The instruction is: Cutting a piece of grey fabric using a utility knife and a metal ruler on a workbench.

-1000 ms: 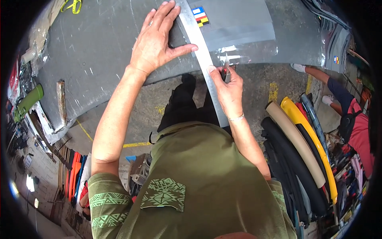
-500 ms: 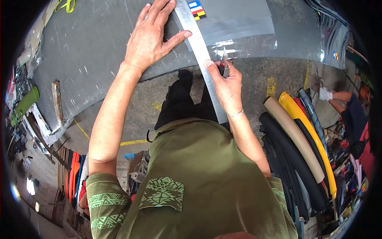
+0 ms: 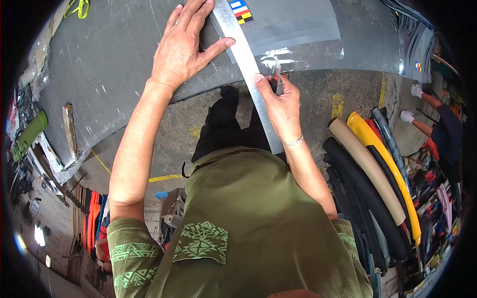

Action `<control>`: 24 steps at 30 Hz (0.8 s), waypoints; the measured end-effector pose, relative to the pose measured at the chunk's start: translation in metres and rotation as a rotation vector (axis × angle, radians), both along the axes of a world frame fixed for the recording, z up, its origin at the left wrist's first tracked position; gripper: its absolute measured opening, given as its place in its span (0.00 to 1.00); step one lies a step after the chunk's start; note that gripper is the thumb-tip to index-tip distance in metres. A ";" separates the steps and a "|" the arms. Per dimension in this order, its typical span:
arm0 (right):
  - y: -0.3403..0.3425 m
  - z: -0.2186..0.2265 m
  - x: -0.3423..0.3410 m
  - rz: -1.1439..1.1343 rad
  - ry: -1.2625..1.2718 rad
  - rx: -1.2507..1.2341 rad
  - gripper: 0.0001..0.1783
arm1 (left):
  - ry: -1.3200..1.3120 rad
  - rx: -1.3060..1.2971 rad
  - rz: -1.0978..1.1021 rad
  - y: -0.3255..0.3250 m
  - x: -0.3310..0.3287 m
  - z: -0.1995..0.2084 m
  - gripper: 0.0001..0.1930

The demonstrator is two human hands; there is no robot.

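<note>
A long metal straightedge (image 3: 243, 53) lies across grey sheet material (image 3: 298, 27), its near end jutting past the table edge toward my body. My left hand (image 3: 180, 53) is spread, fingertips at the straightedge's far part and thumb reaching its left edge. In my right hand (image 3: 284, 110) is a utility knife (image 3: 277, 83), blade pointing away from me; the thumb of that hand rests on the straightedge. Clear plastic (image 3: 310, 57) with glossy reflections borders the grey sheet. A small patch of coloured flags (image 3: 241, 12) sits just right of the straightedge.
The dark worktable (image 3: 114, 59) bears a yellow tape measure (image 3: 77, 8) and a worn bar (image 3: 70, 130). More grey pieces (image 3: 420, 52) lie at its right end. Rolls of material, including a yellow roll (image 3: 385, 169), stand right of me. Another person (image 3: 444, 131) is at the far right.
The view has shifted slightly, with the table scene a little further left. Both hands keep nearly the same hold. At the far right, more of the other person's legs and shoes shows.
</note>
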State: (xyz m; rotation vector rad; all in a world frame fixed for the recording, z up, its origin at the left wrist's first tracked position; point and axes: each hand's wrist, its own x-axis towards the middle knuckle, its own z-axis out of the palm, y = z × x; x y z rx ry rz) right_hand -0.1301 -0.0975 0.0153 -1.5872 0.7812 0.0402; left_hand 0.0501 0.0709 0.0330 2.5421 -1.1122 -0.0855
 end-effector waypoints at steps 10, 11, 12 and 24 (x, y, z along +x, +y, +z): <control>-0.001 0.002 0.001 0.005 0.006 0.000 0.14 | 0.076 -0.024 0.024 -0.003 0.001 0.005 0.45; 0.001 0.003 0.002 0.014 -0.006 0.005 0.14 | 0.064 -0.020 0.034 -0.001 0.003 -0.010 0.45; 0.004 0.005 0.003 0.029 -0.004 0.029 0.14 | 0.042 -0.481 -0.084 0.002 0.008 -0.038 0.45; 0.000 0.002 0.001 0.004 0.000 0.023 0.16 | -0.064 -0.050 0.072 0.002 -0.002 -0.011 0.46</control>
